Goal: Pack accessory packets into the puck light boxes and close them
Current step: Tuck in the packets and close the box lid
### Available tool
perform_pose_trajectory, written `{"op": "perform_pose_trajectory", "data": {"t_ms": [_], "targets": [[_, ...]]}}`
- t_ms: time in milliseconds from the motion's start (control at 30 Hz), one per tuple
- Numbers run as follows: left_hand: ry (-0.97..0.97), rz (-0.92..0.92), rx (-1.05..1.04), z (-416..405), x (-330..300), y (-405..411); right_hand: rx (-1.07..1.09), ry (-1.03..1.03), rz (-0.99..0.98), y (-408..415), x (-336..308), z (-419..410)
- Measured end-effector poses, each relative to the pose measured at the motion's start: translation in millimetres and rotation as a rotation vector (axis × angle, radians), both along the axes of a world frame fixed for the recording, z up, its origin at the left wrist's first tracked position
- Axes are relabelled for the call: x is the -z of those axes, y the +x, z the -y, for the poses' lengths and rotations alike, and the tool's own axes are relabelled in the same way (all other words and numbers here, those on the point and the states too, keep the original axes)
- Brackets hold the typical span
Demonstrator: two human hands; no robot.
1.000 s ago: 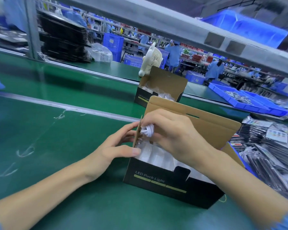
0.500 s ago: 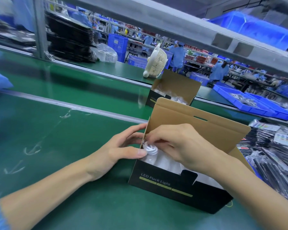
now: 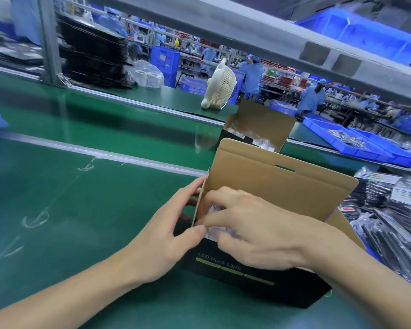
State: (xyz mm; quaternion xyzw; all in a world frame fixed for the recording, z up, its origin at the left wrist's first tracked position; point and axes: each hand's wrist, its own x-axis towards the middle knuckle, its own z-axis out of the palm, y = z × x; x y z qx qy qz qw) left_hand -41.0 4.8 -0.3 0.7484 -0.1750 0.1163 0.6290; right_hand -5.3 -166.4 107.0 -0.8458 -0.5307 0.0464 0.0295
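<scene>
The puck light box (image 3: 235, 271) stands open on the green tabletop (image 3: 57, 210), its brown lid (image 3: 278, 186) upright behind the opening. The right hand (image 3: 254, 231) reaches into the box at its left end, fingers curled down onto a clear packet (image 3: 215, 227); whether they pinch it or merely press it is hard to tell through the blur. The left hand (image 3: 169, 236) braces the box's left wall, thumb on the front corner, fingers spread behind the side flap (image 3: 201, 198).

If the packet bulges above the rim, the lid may not shut flat; pushing hard could slide the light box or crease that flap.

A second ago the right hand held a white coil above the opening; now it is pushed down inside.

Behind this box, a second open box (image 3: 259, 129) waits, with a white fan (image 3: 220, 87) beyond it.
</scene>
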Motion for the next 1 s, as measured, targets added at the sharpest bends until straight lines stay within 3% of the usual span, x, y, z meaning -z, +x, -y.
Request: {"op": "perform_pose_trajectory", "data": {"t_ms": [100, 200, 433, 533, 600, 667, 733, 767, 900, 1000], "targets": [[-0.035, 0.069, -0.069, 8, 1, -6, 0.083, 0.130, -0.076, -2, 4, 4], [0.065, 0.214, -0.256, 14, 2, -11, 0.141, 0.310, -0.055, -9, 9, 13], [0.209, 0.412, -0.456, 19, -4, -15, 0.110, -0.037, 0.184, -27, 13, 17], [0.203, 0.459, -0.487, 23, -2, -18, 0.105, -0.050, 0.269, -34, 12, 27], [0.202, 0.492, -0.496, 24, -2, -18, 0.139, 0.164, 0.299, -46, 10, 42], [0.226, 0.519, -0.499, 23, -1, -16, 0.210, 0.553, 0.440, -54, 10, 75], [0.273, 0.564, -0.471, 23, -1, -15, 0.397, 0.792, 0.650, -59, 17, 113], [0.294, 0.587, -0.440, 23, 0, -15, 0.522, 0.865, 0.655, -60, 24, 129], [0.398, 0.630, -0.251, 24, 5, -18, 0.705, 1.086, 0.066, -58, 67, 141], [0.438, 0.622, -0.269, 24, 3, -17, 0.704, 0.976, 0.102, -48, 75, 146]]}}
